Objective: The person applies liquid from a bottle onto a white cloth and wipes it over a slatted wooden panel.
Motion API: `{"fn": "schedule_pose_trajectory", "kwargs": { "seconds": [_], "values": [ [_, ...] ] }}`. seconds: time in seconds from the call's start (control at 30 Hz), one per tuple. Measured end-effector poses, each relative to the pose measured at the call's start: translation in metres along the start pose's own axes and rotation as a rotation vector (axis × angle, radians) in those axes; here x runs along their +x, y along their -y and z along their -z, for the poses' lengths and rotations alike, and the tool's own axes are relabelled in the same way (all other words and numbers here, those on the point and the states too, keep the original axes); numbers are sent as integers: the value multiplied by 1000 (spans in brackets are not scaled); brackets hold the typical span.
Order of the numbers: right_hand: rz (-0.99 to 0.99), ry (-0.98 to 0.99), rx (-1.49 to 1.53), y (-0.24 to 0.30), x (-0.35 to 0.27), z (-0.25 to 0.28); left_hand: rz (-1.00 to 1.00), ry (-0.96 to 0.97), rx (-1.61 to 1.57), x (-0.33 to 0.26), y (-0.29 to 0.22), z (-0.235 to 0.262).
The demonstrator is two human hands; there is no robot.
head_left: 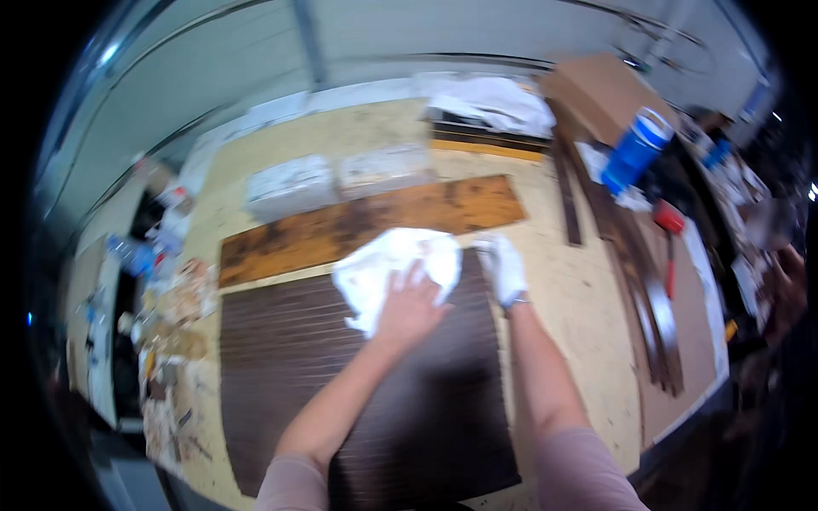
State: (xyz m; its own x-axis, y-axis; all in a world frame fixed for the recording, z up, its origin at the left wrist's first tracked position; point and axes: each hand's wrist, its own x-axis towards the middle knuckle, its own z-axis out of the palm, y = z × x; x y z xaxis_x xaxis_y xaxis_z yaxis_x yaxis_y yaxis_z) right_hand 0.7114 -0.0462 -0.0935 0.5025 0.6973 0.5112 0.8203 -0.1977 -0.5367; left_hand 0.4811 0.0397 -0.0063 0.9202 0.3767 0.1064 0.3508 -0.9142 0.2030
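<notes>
A dark brown wooden panel [281, 375] with pale grain streaks lies flat in front of me. My left hand [413, 307] is bare and rests palm down, fingers spread, on a crumpled white cloth [366, 272] over the panel's far edge. My right hand [505, 271] wears a white glove and lies at the panel's far right corner, its fingers stretched forward; blur hides their exact contact. Just beyond the cloth is a long orange-brown board [298, 243] with dark blotches.
Two wrapped white blocks [290, 185] stand behind the board on the pale worktable [571, 341]. White cloth [494, 104] covers a stack at the back. Rightward are a blue jug [636, 152], dark strips [626, 255] and a red-headed mallet [669, 217]. Clutter including bottles [132, 254] lines the left.
</notes>
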Motion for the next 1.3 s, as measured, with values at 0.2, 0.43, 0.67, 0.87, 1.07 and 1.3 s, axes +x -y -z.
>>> {"fn": "schedule_pose_trajectory", "kwargs": {
  "seconds": [0.2, 0.43, 0.67, 0.87, 1.07, 1.3],
  "values": [
    [-583, -50, 1240, -15, -2, 8, 452, -110, 93, -93, 148, 38],
    [-606, 99, 1053, 16, 10, 9, 1011, -528, -629, -235, 344, 43],
    [-218, 290, 123, 55, 9, 24, 959, -684, -644, -226, 329, 36],
    [-177, 251, -6, 64, 10, 24, 923, -471, -144, -207, 277, 65],
    [-148, 222, -39, 67, 12, 24, 759, -275, 107, -213, 264, 66],
    [-117, 342, -270, 68, 20, 27, 1159, -599, -122, -213, 301, 66]
  ]
}}
